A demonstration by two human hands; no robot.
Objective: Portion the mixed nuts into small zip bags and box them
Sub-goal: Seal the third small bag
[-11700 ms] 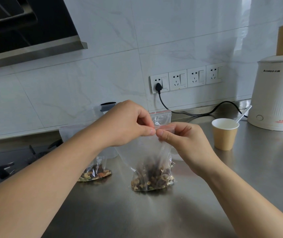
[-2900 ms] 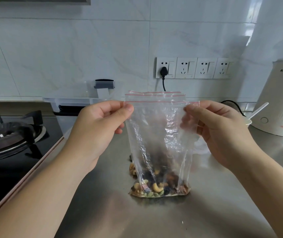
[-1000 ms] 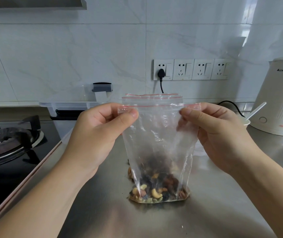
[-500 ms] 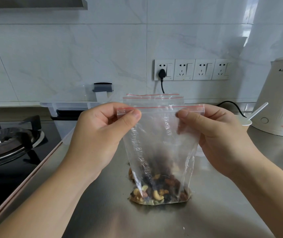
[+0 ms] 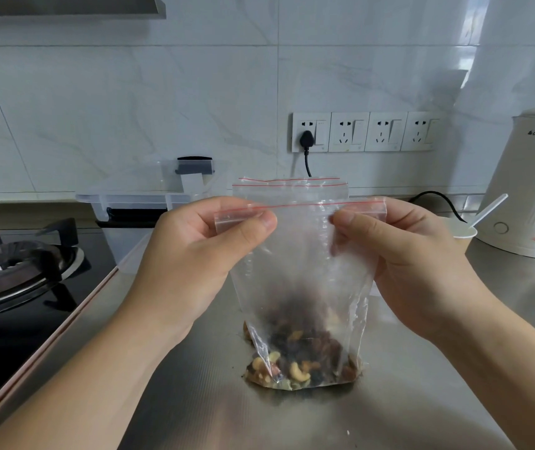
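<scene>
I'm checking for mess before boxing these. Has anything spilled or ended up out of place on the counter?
A few small crumbs lie loose on the steel counter, in front of the zip bag that the left hand and right hand pinch by its top corners. Nothing else looks odd.

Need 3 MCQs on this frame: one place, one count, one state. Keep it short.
1. Where does the paper cup stand?
A) left of the stove
B) beside the white appliance
C) inside the clear box

2. How many wall sockets are in the row?
A) two
B) four
C) six

3. How is the front zip bag held?
A) lying flat, untouched
B) by one hand only
C) left hand and right hand both pinch its top

Key: B, cup sits next to the appliance; B, four plates show; C, each thumb presses the red-lined strip.
</scene>
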